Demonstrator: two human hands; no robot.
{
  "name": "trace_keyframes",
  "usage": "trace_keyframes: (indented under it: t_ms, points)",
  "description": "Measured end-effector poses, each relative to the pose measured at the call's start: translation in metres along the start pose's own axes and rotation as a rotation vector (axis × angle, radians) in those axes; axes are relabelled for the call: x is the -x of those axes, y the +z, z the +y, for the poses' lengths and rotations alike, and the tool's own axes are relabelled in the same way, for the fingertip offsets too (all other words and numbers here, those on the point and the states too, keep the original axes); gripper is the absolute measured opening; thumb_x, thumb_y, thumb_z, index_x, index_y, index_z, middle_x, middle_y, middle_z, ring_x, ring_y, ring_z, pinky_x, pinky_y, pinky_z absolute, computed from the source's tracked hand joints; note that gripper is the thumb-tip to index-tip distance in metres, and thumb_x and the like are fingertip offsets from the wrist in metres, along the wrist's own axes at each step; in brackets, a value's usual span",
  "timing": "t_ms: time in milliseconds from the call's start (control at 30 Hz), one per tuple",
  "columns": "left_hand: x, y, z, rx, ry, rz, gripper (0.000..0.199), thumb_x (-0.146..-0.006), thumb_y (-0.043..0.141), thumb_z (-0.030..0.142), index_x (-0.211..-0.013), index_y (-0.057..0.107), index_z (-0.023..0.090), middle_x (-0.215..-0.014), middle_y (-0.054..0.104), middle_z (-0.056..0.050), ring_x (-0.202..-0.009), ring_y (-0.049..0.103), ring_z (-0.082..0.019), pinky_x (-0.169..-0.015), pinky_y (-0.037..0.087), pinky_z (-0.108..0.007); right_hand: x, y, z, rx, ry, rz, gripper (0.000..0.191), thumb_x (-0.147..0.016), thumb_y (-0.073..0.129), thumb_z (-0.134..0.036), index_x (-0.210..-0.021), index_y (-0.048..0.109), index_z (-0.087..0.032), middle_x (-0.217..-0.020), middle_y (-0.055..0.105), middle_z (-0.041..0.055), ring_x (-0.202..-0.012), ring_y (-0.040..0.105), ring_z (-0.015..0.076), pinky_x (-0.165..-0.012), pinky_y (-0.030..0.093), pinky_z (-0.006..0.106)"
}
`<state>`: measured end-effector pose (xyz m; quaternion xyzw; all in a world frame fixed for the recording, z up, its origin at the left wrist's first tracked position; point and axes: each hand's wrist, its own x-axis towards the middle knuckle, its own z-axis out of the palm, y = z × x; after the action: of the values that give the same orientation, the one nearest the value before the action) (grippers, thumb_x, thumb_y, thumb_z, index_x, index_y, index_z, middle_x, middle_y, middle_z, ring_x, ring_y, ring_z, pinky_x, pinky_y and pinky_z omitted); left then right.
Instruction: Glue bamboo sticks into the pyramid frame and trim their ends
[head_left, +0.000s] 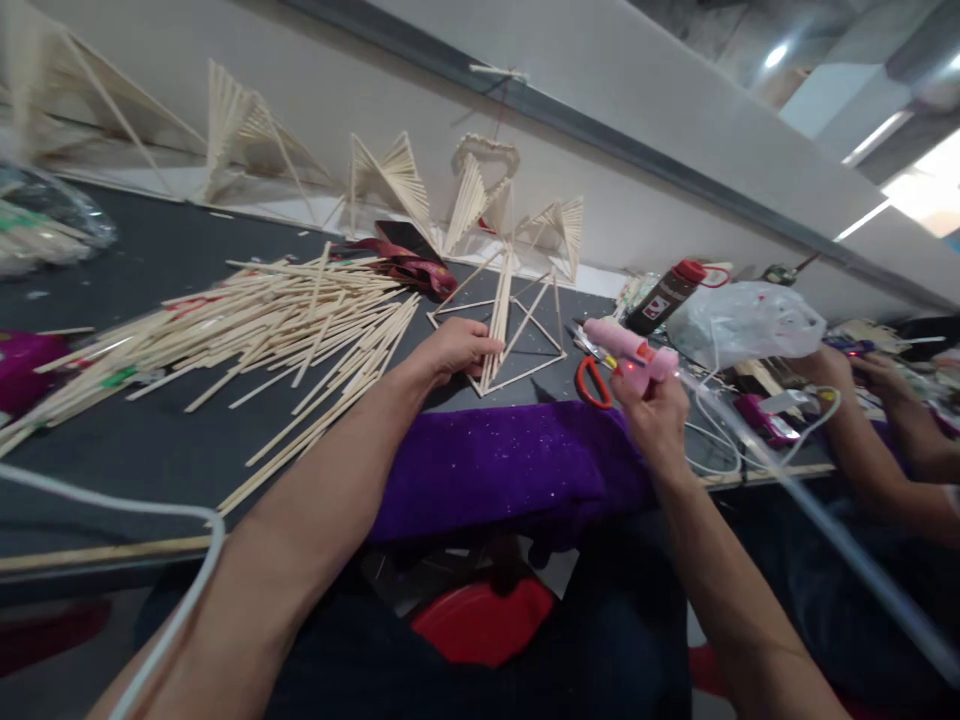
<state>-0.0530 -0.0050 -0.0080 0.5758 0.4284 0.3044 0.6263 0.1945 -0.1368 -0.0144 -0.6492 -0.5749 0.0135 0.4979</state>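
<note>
My left hand (461, 350) pinches the wooden sticks of a small stick frame (523, 380) standing on the dark table. Triangles of thin sticks make up the frame, with several laid side by side up its left part. In my right hand (657, 408) is a pink hot glue gun (628, 350), its nozzle pointing left, a little to the right of the frame and apart from it. Scissors with orange handles (593, 384) lie just left of the glue gun. A purple cloth (502, 465) hangs over the table edge below the frame.
Loose wooden sticks (300, 300) cover the left of the table. Fan-shaped stick models (394, 180) line the wall. A dark bottle with a red cap (664, 298) and a plastic bag (750, 322) stand at right. White cords (712, 440) run nearby; another person's hands (832, 375) are farther right.
</note>
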Motion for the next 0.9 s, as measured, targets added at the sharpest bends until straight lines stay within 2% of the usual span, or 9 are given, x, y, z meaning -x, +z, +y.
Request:
trace_keyframes:
  t_ms: [100, 200, 333, 433, 633, 767, 833, 900]
  points:
    - [-0.001, 0.0, 0.001, 0.007, -0.006, 0.006, 0.011, -0.07, 0.066, 0.017, -0.063, 0.059, 0.012, -0.055, 0.057, -0.002, -0.046, 0.05, -0.009, -0.047, 0.042, -0.022, -0.034, -0.012, 0.018, -0.222, 0.15, 0.128, 0.035, -0.072, 0.066, -0.041, -0.097, 0.057, -0.017, -0.074, 0.061, -0.0007, -0.056, 0.053, 0.0122, -0.054, 0.044, 0.026]
    - [-0.001, -0.001, 0.002, 0.014, 0.001, -0.002, 0.013, -0.067, 0.069, 0.019, -0.062, 0.059, 0.012, -0.057, 0.059, -0.004, -0.045, 0.05, -0.009, -0.047, 0.042, -0.023, -0.06, -0.018, 0.038, -0.367, 0.302, 0.094, 0.031, -0.066, 0.068, -0.04, -0.083, 0.057, -0.016, -0.062, 0.054, -0.0045, -0.049, 0.046, 0.008, -0.048, 0.036, 0.021]
    - [-0.001, -0.001, 0.003, 0.022, -0.012, -0.001, 0.013, -0.067, 0.07, 0.021, -0.064, 0.06, 0.012, -0.06, 0.062, -0.006, -0.047, 0.053, -0.011, -0.047, 0.044, -0.025, -0.074, -0.012, 0.059, -0.364, 0.473, -0.051, 0.034, -0.058, 0.07, -0.043, -0.074, 0.058, -0.015, -0.055, 0.05, -0.0052, -0.047, 0.041, 0.0066, -0.046, 0.031, 0.021]
    - [-0.001, -0.001, 0.003, 0.034, -0.021, 0.003, 0.012, -0.067, 0.07, 0.02, -0.066, 0.062, 0.012, -0.062, 0.064, -0.007, -0.048, 0.055, -0.012, -0.048, 0.046, -0.026, -0.078, -0.003, 0.07, -0.278, 0.52, -0.138, 0.039, -0.054, 0.072, -0.045, -0.074, 0.061, -0.014, -0.058, 0.055, -0.003, -0.05, 0.045, 0.0084, -0.048, 0.034, 0.022]
    - [0.0, 0.0, 0.004, 0.029, -0.013, -0.008, 0.013, -0.067, 0.07, 0.021, -0.067, 0.061, 0.011, -0.06, 0.063, -0.006, -0.046, 0.053, -0.011, -0.047, 0.043, -0.024, -0.088, 0.005, 0.085, 0.08, 0.463, -0.147, 0.045, -0.061, 0.067, -0.053, -0.08, 0.069, -0.012, -0.062, 0.061, 0.0012, -0.052, 0.051, 0.0119, -0.047, 0.033, 0.023]
    - [0.001, 0.001, 0.005, 0.042, -0.021, -0.014, 0.012, -0.068, 0.069, 0.019, -0.066, 0.06, 0.012, -0.058, 0.061, -0.004, -0.047, 0.053, -0.011, -0.048, 0.044, -0.024, -0.094, 0.001, 0.086, 0.401, 0.386, -0.135, 0.055, -0.067, 0.062, -0.059, -0.096, 0.071, -0.013, -0.072, 0.066, 0.0062, -0.062, 0.058, 0.0169, -0.054, 0.035, 0.025]
    - [0.002, 0.001, 0.004, 0.051, -0.02, -0.017, 0.011, -0.069, 0.069, 0.018, -0.065, 0.06, 0.013, -0.058, 0.06, -0.003, -0.047, 0.053, -0.01, -0.048, 0.044, -0.024, -0.095, -0.002, 0.084, 0.512, 0.384, -0.173, 0.059, -0.071, 0.058, -0.061, -0.106, 0.069, -0.014, -0.073, 0.068, 0.0078, -0.066, 0.06, 0.0195, -0.057, 0.037, 0.027]
    - [0.002, 0.001, 0.004, 0.052, -0.016, -0.011, 0.011, -0.07, 0.068, 0.017, -0.065, 0.059, 0.013, -0.058, 0.059, -0.003, -0.046, 0.052, -0.009, -0.049, 0.043, -0.024, -0.093, -0.004, 0.079, 0.61, 0.358, -0.206, 0.057, -0.075, 0.056, -0.059, -0.107, 0.068, -0.014, -0.08, 0.069, 0.011, -0.071, 0.062, 0.0223, -0.061, 0.039, 0.029]
